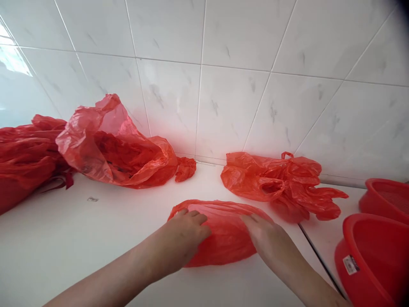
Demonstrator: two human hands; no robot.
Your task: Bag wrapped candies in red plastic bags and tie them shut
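A red plastic bag lies on the white tabletop right in front of me, its mouth towards the wall. My left hand is at the left part of its mouth, fingers curled over the thin plastic. On the opposite side, my right hand grips the bag near its right edge; its fingertips are partly hidden and slightly blurred. Whatever the bag may contain does not show. Behind it to the right sits a knotted red plastic bag, crumpled, with its tied ends sticking out.
An open red bag with dark red contents leans near the tiled wall. Left of it is a heap of red bags. Two red plastic basins stand at the right. A dark seam crosses the tabletop.
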